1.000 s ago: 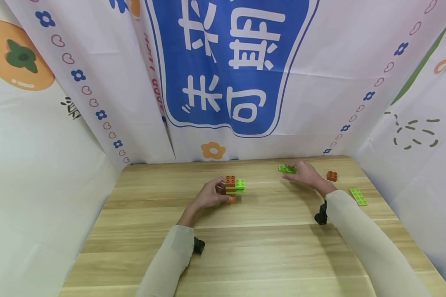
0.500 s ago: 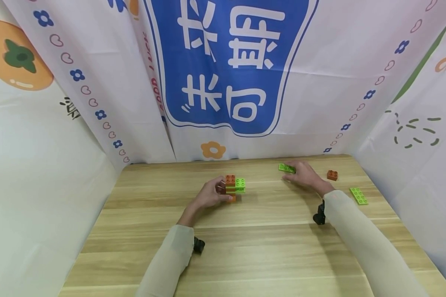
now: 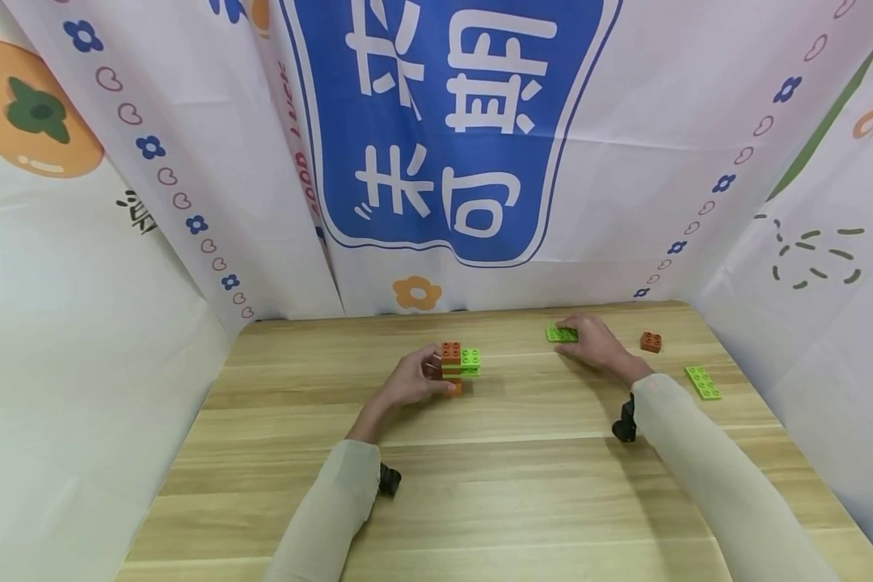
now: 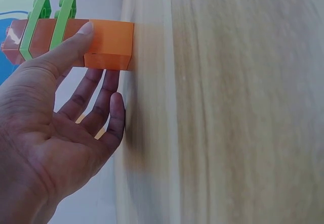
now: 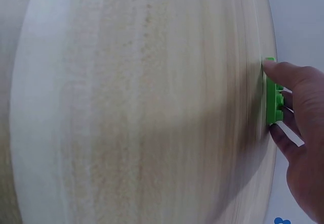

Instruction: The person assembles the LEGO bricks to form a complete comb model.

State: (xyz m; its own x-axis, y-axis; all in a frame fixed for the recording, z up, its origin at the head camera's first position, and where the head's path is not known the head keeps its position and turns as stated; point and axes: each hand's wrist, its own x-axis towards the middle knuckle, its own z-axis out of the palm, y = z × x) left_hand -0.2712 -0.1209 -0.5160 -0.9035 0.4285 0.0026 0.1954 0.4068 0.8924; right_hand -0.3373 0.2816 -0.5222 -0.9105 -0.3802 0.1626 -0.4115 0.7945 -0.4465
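Observation:
A stack of toy building bricks (image 3: pixel 451 353) stands upright on the wooden table near its back edge. An orange brick (image 4: pixel 112 38) forms its base, with brown bricks and two thin green plates above. The green plates jut out to the right. My left hand (image 3: pixel 410 380) grips the stack from the left, its thumb lying across the lower bricks. Farther right, my right hand (image 3: pixel 595 343) pinches a thin green studded brick (image 5: pixel 272 96) close on the tabletop, studs up. Part of this brick is hidden behind the fingers.
A small brown brick (image 3: pixel 651 342) lies to the right of my right hand. Another flat green brick (image 3: pixel 702 382) lies nearer the table's right edge. Printed cloth walls (image 3: pixel 604 234) rise behind the table (image 3: pixel 524 493) and at both sides.
The green brick at my right hand has turned slightly and shifted a little toward me, the fingers moving with it. My left hand and the stack stay in place.

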